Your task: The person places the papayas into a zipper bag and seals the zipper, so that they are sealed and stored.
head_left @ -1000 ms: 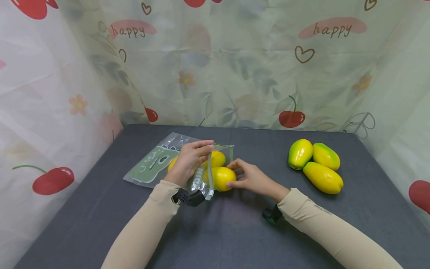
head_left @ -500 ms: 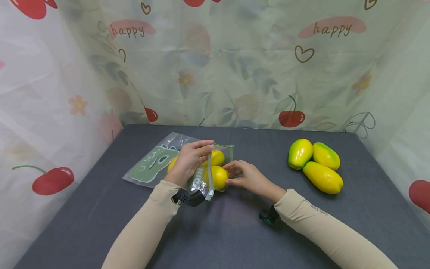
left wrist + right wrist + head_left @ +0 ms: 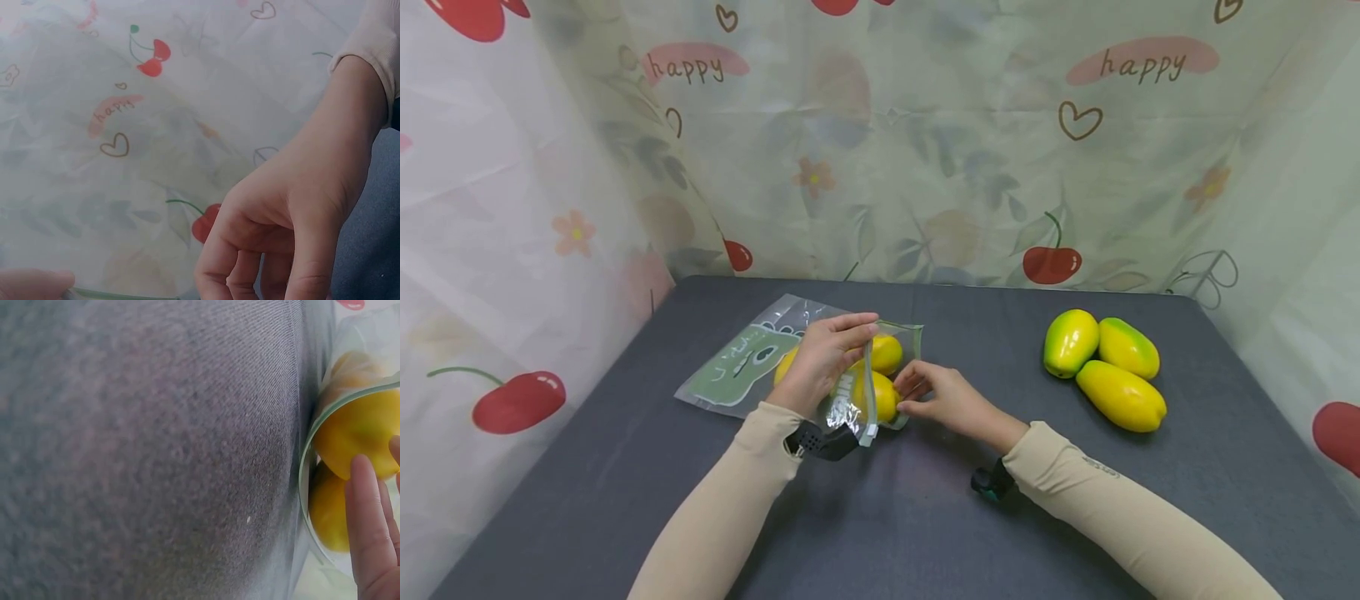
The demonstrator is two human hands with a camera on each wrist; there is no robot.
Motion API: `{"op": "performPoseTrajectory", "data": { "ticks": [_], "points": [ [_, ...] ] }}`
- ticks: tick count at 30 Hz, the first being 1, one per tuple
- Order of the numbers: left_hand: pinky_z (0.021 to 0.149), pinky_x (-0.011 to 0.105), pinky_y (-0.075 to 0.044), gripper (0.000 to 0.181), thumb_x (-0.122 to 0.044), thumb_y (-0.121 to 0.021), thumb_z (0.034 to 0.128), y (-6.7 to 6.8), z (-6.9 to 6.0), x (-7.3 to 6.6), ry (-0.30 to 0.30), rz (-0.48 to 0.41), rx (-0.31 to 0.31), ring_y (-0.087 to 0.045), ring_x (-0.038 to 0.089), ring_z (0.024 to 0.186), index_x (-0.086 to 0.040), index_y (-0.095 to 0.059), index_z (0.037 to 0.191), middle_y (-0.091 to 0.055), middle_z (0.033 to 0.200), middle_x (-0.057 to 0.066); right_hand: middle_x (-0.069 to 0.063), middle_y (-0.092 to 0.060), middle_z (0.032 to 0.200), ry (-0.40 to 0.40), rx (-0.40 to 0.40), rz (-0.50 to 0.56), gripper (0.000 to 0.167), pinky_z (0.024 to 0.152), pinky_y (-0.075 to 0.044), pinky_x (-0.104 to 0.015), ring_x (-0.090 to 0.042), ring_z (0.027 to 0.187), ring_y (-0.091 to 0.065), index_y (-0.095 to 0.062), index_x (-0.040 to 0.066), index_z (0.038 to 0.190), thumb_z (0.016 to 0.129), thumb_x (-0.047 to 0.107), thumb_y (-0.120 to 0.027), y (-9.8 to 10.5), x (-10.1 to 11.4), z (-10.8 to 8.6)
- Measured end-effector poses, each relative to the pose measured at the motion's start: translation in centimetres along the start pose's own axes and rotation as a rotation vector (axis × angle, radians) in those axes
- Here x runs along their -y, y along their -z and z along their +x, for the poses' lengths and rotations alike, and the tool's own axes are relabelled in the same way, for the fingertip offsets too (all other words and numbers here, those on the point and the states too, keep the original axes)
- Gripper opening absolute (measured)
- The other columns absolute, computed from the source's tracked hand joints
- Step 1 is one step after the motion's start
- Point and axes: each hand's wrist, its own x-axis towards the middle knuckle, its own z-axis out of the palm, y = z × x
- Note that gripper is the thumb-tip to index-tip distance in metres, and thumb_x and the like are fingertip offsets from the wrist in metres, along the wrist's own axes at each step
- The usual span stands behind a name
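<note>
A clear zip bag [image 3: 741, 367] with a green cartoon print lies on the dark table, its mouth facing right and yellow fruits inside. My left hand [image 3: 823, 354] pinches the upper edge of the mouth, the fingers above the bag. At the opening, my right hand [image 3: 951, 400] touches the end of the nearest yellow fruit [image 3: 886, 397] with its fingertips; another fruit [image 3: 887, 354] lies behind it. In the right wrist view, the bag's rim [image 3: 304, 469] curves around two fruits, and a straight digit of my right hand [image 3: 375, 540] rests against the nearer one [image 3: 359, 434].
Three yellow-green mangoes [image 3: 1122, 397] lie grouped on the right side of the table [image 3: 880, 517]. Behind the table hangs a printed curtain [image 3: 891, 192], with more of it along both sides.
My right hand has moved left, and the nearest fruit has slid further into the bag, behind the zip edge. The left hand keeps its hold on the bag.
</note>
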Motion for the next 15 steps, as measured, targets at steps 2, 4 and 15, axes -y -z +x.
{"op": "performPoseTrajectory", "data": {
  "ticks": [2,4,15],
  "points": [
    [0.085,0.025,-0.050,0.036,-0.009,-0.067,0.0912,0.02,0.01,0.03,0.000,0.002,-0.001,-0.057,0.023,0.103,0.001,-0.062,0.125,-0.059,0.128,0.012,-0.003,-0.067,0.103,-0.008,0.013,0.002,0.023,0.077,-0.055,-0.028,-0.015,0.091,-0.065,-0.062,0.011,0.107,0.087,0.015,-0.073,-0.08,0.08,0.07],
    [0.086,0.026,-0.050,0.034,-0.009,-0.068,0.0908,0.03,-0.03,0.00,0.000,0.001,-0.004,-0.056,0.024,0.104,0.000,-0.064,0.123,-0.059,0.128,0.012,-0.004,-0.067,0.103,-0.012,0.025,0.002,0.023,0.075,-0.055,-0.026,-0.015,0.090,-0.064,-0.062,0.011,0.108,0.087,0.014,-0.072,-0.12,0.12,0.08],
    [0.084,0.025,-0.051,0.034,-0.008,-0.067,0.0911,0.07,-0.02,0.03,-0.013,-0.002,-0.005,-0.057,0.023,0.103,0.001,-0.064,0.123,-0.059,0.127,0.012,-0.005,-0.067,0.100,-0.022,0.061,-0.017,0.024,0.069,-0.055,-0.023,-0.015,0.086,-0.064,-0.061,0.010,0.110,0.088,0.010,-0.071,-0.18,0.29,0.01]
  ]
}}
